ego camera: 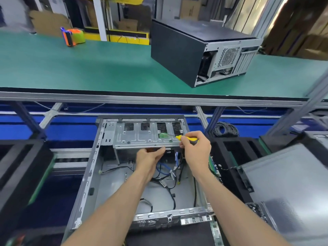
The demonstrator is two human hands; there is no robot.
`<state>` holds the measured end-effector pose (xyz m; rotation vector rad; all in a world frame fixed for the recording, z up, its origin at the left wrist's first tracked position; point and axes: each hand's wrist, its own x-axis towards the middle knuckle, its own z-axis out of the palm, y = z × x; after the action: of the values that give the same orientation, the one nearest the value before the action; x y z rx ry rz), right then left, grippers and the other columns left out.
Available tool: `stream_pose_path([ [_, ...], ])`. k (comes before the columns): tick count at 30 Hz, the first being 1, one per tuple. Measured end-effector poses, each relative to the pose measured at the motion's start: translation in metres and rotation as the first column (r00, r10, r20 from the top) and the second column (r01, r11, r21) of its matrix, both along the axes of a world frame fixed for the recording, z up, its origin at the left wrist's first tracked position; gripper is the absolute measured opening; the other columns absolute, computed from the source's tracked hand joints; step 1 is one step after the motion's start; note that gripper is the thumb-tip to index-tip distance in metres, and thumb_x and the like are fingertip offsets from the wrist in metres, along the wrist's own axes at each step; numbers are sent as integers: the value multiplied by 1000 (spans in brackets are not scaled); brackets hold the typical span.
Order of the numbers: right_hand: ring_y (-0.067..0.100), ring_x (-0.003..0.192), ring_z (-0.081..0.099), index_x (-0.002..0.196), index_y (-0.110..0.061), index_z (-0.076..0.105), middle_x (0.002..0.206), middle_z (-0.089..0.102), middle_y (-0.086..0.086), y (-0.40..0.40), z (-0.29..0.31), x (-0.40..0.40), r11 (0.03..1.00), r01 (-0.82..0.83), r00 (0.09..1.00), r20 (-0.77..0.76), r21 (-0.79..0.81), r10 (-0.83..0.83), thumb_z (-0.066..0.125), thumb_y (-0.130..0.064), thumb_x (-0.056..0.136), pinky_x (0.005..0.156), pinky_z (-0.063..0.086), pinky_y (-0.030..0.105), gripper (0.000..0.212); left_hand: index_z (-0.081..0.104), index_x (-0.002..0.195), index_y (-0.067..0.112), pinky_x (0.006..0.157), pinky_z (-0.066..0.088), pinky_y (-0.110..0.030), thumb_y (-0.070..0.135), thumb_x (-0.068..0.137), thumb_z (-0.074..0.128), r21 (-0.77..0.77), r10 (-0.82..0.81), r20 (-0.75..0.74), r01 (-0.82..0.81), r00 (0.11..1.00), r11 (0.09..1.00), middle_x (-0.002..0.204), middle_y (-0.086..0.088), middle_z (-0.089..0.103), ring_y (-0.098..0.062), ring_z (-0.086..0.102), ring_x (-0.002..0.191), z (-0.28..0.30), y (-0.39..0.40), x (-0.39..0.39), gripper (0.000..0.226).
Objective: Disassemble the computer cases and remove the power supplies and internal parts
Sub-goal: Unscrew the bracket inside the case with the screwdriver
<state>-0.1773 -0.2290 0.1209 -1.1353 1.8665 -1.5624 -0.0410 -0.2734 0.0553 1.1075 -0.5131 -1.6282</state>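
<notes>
An open grey computer case (88,174) lies flat in front of me, its side panel off. A metal drive cage (138,137) spans its far end. Loose black and blue cables (166,174) lie on the case floor. My left hand (149,157) reaches under the near edge of the drive cage and its fingers curl around a dark part there. My right hand (195,148) grips a yellow-handled screwdriver (186,138), whose shaft points left at a green tab (163,135) on the cage.
A second black computer case (177,54) stands on the green conveyor belt (88,68) beyond. A tape dispenser (72,37) sits at the belt's far left. A grey side panel (292,183) lies at right, a coil of black cable (225,129) behind it. Black foam trays (21,166) stand at left.
</notes>
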Motion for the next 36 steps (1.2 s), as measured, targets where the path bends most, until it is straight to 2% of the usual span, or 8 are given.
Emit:
stream_pose_path([
  [4,19,70,71,87,-21,64,66,71,-3,-16,5,1,999,-35,998,-56,33,37,74,-19,88,80,57,48,10,58,95,-6,74,61,-28,-13,76,77,1,1,6,-1,1000,1000,78,-15,75,-26,76,80,-2,-2,-2,27],
  [9,24,83,69,91,-21,64,79,70,-1,-27,4,1,995,-56,992,-112,88,66,73,-23,90,80,55,48,10,62,93,-11,73,60,-29,-14,76,76,-19,-15,-13,15,1000,1000,80,-19,74,-29,75,79,-6,-5,-2,23],
  [11,26,93,65,91,-22,62,82,69,-2,-30,3,0,992,-57,987,-141,113,73,71,-25,92,83,52,42,9,58,105,-15,76,60,-30,-15,76,75,-9,-22,-16,22,1000,1000,80,-19,73,-30,75,81,-8,-7,-2,34],
  [14,15,88,56,89,-19,61,81,64,-6,-33,7,1,993,-51,963,-258,102,76,69,-21,92,70,36,13,9,51,116,-22,84,58,-35,-17,78,72,3,-41,-29,41,999,999,85,-23,72,-32,74,86,-9,-9,-2,44],
  [18,16,84,49,90,-14,57,89,62,2,-45,28,3,979,-121,879,-442,161,182,65,-12,89,69,34,31,9,56,99,-16,84,57,-36,-20,78,68,-1,-83,-21,83,996,997,68,-16,68,-29,70,76,-9,-12,-1,24],
  [22,25,89,46,91,-11,52,93,57,6,-60,56,9,933,-213,763,-548,289,344,60,-7,83,71,33,36,12,66,73,-8,89,55,-38,-20,79,66,-5,-126,-39,126,991,992,69,-16,67,-28,69,75,-8,-13,-2,13],
  [27,32,91,44,97,-5,52,92,53,12,-76,80,14,875,-286,634,-608,391,478,54,-1,80,66,34,38,17,66,79,-12,89,57,-35,-19,79,67,9,-134,-51,135,990,991,75,-19,70,-29,71,81,-12,-16,-2,7],
  [36,33,95,46,97,-7,51,99,53,14,-92,89,15,841,-296,566,-626,453,537,55,-7,84,68,37,38,13,64,92,-20,97,54,-37,-18,80,67,33,-128,-62,130,990,991,87,-25,69,-34,68,91,-14,-16,-1,12],
])
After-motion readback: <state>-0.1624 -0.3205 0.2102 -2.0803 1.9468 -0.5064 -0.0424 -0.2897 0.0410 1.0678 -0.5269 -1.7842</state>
